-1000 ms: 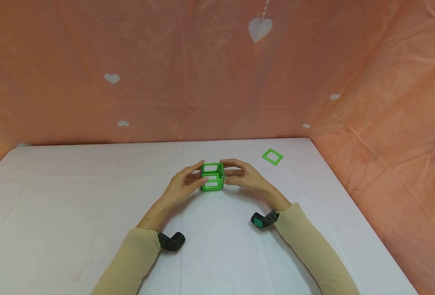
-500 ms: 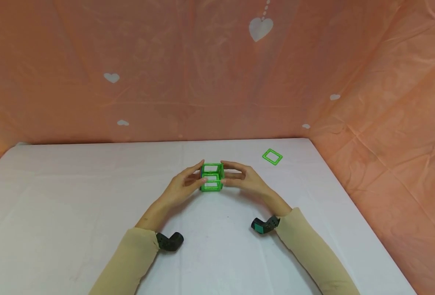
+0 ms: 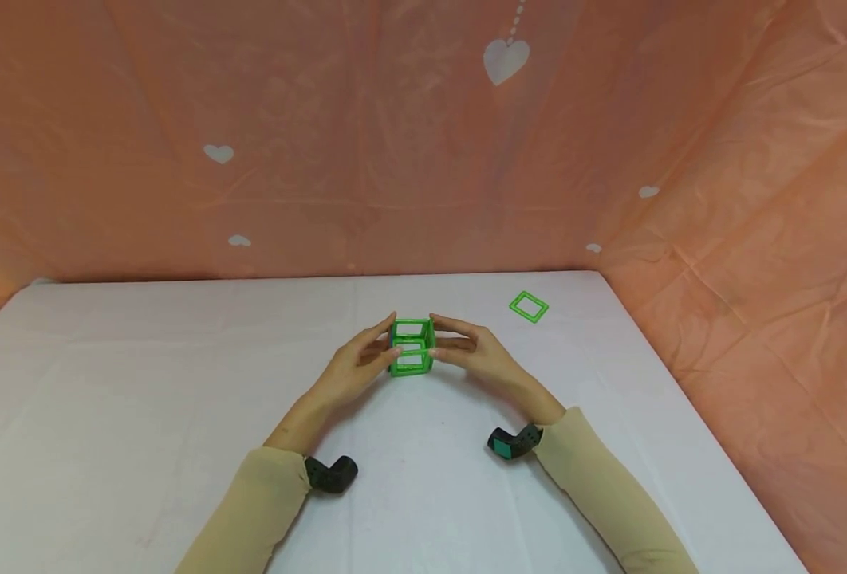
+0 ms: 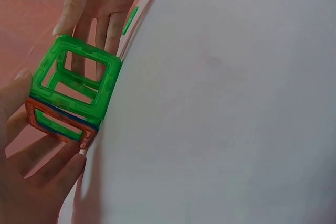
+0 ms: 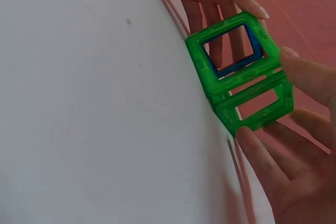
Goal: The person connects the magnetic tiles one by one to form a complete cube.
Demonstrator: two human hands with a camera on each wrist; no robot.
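Observation:
Both hands hold a small cube of see-through magnetic tiles (image 3: 411, 373) close over the white table. Its tiles are mostly green open frames. On the side by the left hand, an orange-red tile (image 4: 84, 139) shows in the left wrist view, and blue (image 5: 255, 43) shows through the cube in the right wrist view. My left hand (image 3: 344, 368) pinches the left side, thumb at the near edge and fingertips at the far one. From the right, my right hand (image 3: 491, 355) grips the opposite side the same way, some fingers partly hidden behind it.
One loose green square tile (image 3: 536, 299) lies flat toward the back right of the white table (image 3: 143, 383). An orange cloth with white hearts (image 3: 366, 159) hangs behind and to the right. Both wrists wear black cameras (image 3: 332, 475).
The right thumb has come onto the cube's near right edge, and the right wrist has dropped a little. The left hand keeps its hold, and the loose tile lies as before.

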